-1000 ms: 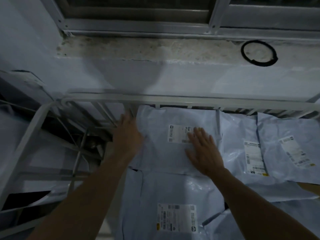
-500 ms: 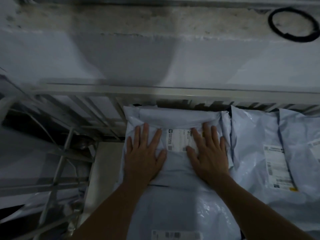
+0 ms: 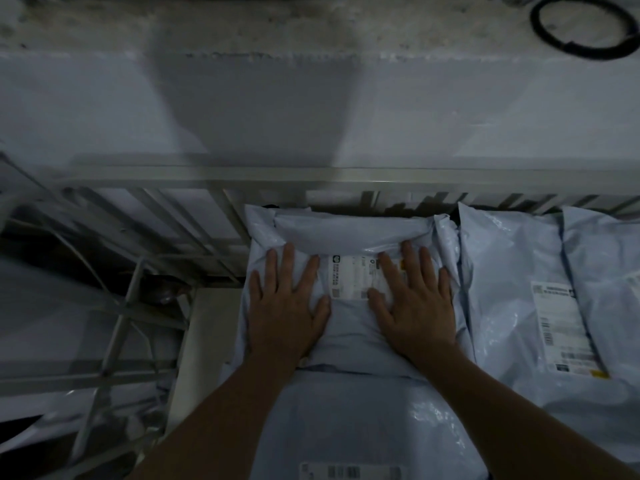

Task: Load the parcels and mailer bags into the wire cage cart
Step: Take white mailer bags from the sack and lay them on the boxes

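Observation:
A pale grey mailer bag (image 3: 349, 233) with a white label (image 3: 353, 277) lies on top of the stack against the far rail of the wire cage cart (image 3: 311, 176). My left hand (image 3: 285, 306) lies flat on its left half, fingers spread and straight. On its right half my right hand (image 3: 414, 303) presses flat, with fingertips over the label's edge. Another labelled mailer bag (image 3: 363, 427) lies nearer me, under my forearms. Further mailer bags (image 3: 512, 299) fill the cart to the right.
A pale wall with a rough concrete ledge (image 3: 277, 32) rises right behind the cart. A black ring (image 3: 581, 26) lies on the ledge at top right. To the left stands a second wire cage (image 3: 114, 334) with its bars and more bags inside.
My left hand came off the bag's left edge and went flat onto its top. Both hands now press side by side, and the view has dropped closer to the bag.

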Demonstrator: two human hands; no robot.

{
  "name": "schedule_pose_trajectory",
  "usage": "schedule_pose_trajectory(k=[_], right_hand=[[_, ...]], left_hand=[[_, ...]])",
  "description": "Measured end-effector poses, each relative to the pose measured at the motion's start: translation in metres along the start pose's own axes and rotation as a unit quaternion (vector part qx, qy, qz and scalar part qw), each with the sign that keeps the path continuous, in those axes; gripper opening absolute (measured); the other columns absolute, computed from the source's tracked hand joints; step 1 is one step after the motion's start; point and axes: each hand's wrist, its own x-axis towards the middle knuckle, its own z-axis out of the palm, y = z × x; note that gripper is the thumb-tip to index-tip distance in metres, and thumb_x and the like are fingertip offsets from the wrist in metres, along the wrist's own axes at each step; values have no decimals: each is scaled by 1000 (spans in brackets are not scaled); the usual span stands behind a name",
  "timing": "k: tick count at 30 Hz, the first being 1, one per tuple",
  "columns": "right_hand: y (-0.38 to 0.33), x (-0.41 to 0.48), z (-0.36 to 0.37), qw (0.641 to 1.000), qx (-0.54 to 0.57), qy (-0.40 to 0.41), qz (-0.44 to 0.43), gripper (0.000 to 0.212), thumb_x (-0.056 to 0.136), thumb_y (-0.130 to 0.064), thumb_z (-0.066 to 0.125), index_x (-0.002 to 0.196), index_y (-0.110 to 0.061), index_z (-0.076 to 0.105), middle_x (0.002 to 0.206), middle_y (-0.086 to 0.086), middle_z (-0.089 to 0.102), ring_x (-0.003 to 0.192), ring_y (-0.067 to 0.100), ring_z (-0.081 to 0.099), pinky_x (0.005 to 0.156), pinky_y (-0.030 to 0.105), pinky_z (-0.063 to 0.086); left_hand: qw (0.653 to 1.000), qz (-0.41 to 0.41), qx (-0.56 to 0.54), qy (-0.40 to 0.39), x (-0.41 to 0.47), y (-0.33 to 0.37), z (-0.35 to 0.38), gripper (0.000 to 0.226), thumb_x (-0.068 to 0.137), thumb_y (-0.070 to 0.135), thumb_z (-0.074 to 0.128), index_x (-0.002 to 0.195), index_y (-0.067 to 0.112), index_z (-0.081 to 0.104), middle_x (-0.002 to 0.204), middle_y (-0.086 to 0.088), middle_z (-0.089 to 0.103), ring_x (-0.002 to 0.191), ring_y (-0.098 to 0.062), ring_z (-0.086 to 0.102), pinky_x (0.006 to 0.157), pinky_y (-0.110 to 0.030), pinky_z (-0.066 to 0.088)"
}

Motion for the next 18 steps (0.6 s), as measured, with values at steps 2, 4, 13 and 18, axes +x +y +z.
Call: schedule_pose_trajectory(k=[2,4,13,18], right_hand=[[-1,0,0,1000,-9,-3,0,73,95,-68,18,159,-33,16,168,4,-1,154,27,-5,123,54,5],[-1,-1,0,1000,-12,-4,-2,73,95,-68,18,159,-33,16,168,4,-2,154,27,-5,123,55,6],[-4,0,-2,1000,-29,-9,1,75,94,-69,15,159,-32,16,168,4,-2,154,28,-4,123,52,3],[-5,1,-1,999,-32,-11,3,74,95,-68,17,159,-32,17,168,4,-1,154,28,-3,123,53,4]], left_hand=[[1000,2,0,3,0,-1,1,71,95,64,31,157,31,25,167,-11,8,152,-35,7,117,-61,19],[1000,0,-1,4,-1,-1,2,71,95,64,32,158,31,25,167,-11,7,153,-35,7,117,-61,19],[1000,-5,4,5,0,-1,3,70,95,64,31,157,30,27,166,-12,8,152,-36,7,116,-61,18],[1000,-7,0,13,-1,1,1,69,95,63,34,156,31,30,166,-11,9,152,-35,9,115,-62,19]])
